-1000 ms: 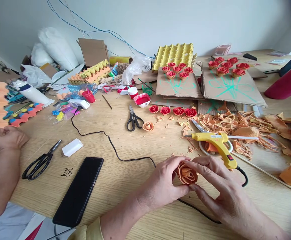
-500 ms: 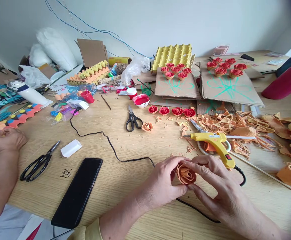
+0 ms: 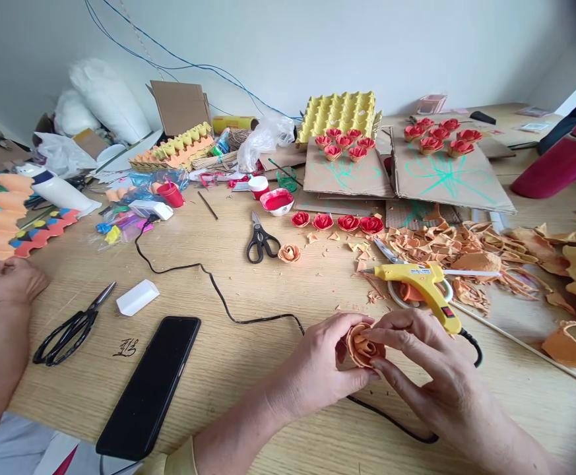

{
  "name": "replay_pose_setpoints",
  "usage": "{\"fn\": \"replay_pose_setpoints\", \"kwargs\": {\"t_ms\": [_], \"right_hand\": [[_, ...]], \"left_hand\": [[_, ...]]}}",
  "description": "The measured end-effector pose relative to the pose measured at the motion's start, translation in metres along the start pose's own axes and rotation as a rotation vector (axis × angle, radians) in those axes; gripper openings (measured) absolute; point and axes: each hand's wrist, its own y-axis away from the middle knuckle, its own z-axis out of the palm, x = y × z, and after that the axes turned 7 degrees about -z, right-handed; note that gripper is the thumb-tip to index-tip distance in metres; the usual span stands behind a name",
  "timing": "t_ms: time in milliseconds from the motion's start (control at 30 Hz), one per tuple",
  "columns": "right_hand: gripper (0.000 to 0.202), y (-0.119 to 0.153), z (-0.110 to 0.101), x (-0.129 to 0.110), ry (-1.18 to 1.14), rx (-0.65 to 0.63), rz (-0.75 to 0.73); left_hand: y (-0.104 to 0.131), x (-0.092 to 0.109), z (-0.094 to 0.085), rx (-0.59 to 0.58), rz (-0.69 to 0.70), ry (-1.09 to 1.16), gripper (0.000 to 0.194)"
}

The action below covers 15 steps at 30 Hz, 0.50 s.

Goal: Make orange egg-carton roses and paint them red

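Note:
An orange rose (image 3: pixel 364 344), made from what looks like egg-carton pulp, is held just above the table's front part. My left hand (image 3: pixel 317 359) wraps round its left side, thumb below and fingers behind. From the right, my right hand (image 3: pixel 433 373) pinches the rose's outer petals between thumb and fingers. Behind the hands lies a yellow glue gun (image 3: pixel 429 284), its nozzle pointing left, resting near a tape roll. Another orange rose (image 3: pixel 289 253) sits farther back, beside black-handled scissors (image 3: pixel 262 243). Several red-painted roses (image 3: pixel 348 223) stand in a row behind it.
Orange scraps (image 3: pixel 446 247) are heaped at right. Cardboard sheets (image 3: pixel 350 175) bear more red roses. A bowl of red paint (image 3: pixel 276 201) stands mid-table. A black cord (image 3: pixel 225 303) crosses the wood past a phone (image 3: pixel 149 386). Another person's hand (image 3: pixel 13 280) rests at left near large scissors (image 3: pixel 74 326).
My right fingertips have moved inward onto the rose's right petals, and the rose's face looks slightly turned. The view has shifted a little. The other person's hand stays about where it was.

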Motion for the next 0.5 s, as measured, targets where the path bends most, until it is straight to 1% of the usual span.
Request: {"fn": "replay_pose_setpoints", "kwargs": {"t_ms": [267,400,500], "right_hand": [[0.031,0.0004,0.0005,0.0027,0.038,-0.005,-0.046],[0.031,0.0010,0.0013,0.0022,0.063,-0.008,-0.044],[0.032,0.0009,-0.0007,0.0014,0.028,0.003,-0.021]], "left_hand": [[0.0001,0.0004,0.0015,-0.027,-0.019,0.094,0.052],[-0.0004,0.0024,0.0012,-0.048,-0.032,0.139,0.051],[-0.0015,0.0013,-0.0002,-0.041,-0.043,0.174,0.050]]}}
